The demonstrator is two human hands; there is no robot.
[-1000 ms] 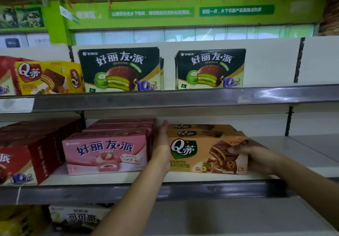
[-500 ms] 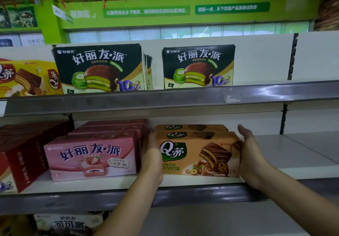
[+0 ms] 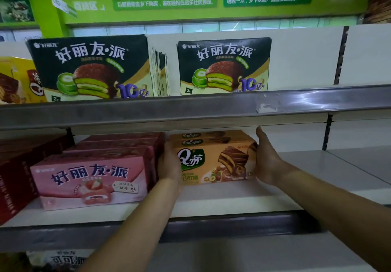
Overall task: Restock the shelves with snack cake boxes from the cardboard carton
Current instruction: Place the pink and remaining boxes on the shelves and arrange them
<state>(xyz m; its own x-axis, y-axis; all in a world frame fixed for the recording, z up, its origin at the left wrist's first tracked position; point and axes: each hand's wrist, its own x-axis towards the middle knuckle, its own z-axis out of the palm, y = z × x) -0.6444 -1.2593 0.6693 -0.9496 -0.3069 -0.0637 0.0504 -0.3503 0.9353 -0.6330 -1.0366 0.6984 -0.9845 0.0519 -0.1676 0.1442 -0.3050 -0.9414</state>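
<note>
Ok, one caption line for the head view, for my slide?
The left hand and right hand press the sides of an orange snack cake box on the shelf.

- Left dark green cardboard box (image 3: 88, 66) and right dark green cardboard box (image 3: 224, 66): "好丽友·派", "10亿".
- Pink cardboard box (image 3: 91, 178): "好丽友·派".
- Orange cardboard box (image 3: 218, 161): "Q蒂".

I see a white middle shelf (image 3: 232, 197) with a grey metal front rail. From left to right it carries dark red cardboard boxes (image 3: 14, 178), a front-to-back row of pink strawberry-cake boxes (image 3: 91, 178) and, just beside them, a row of tan chocolate-cake boxes (image 3: 218, 159). The upper shelf (image 3: 190, 108) holds a yellow cake box (image 3: 17, 79) at the left and two upright black-and-green matcha-pie boxes (image 3: 88, 66).
</note>
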